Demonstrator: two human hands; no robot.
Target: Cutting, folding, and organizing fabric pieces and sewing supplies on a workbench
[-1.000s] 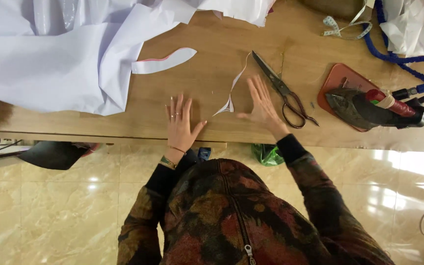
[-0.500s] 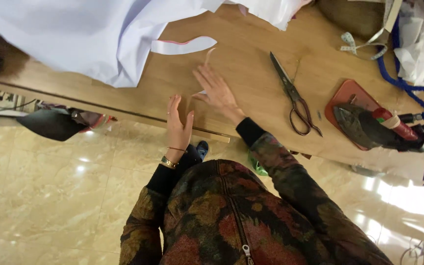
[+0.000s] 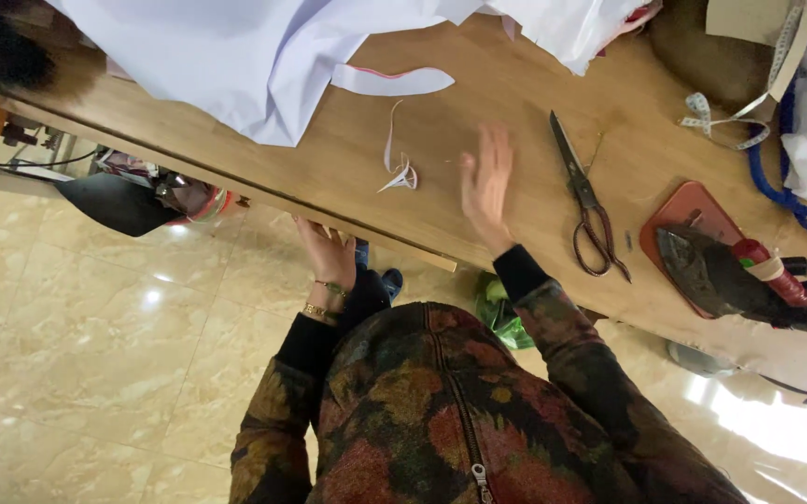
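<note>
- The thin white fabric scrap [image 3: 399, 168] lies curled on the worktop [image 3: 515, 84], just beyond and to the left of the right hand's fingertips, apart from them.
- The right hand [image 3: 487, 187] hovers flat over the wood, blurred with motion, its fingers [image 3: 495, 149] stretched out and held close together, pinching nothing.
- The left hand [image 3: 329, 254] sits at the near edge of the worktop, below the scrap; its fingertips seem to tuck under the edge, so whether they are spread or closed cannot be told.
- To clear the scrap well, I judge a low, flat sweep with the fingers together works best, since so light a curl can slip between parted fingers or flick away.
- A second, wider white strip [image 3: 392, 81] lies further beyond the fingertips, against the big white cloth [image 3: 235, 47] that covers the far left of the worktop.
- The scissors [image 3: 585, 201] lie just to the right of the right hand's fingers, blades pointing away; a sideways sweep that way could catch them.
- Further right sit an iron [image 3: 730, 271] on a red mat [image 3: 688, 207], a measuring tape [image 3: 725, 117] and a blue cord [image 3: 777, 177], well apart from both hands.
</note>
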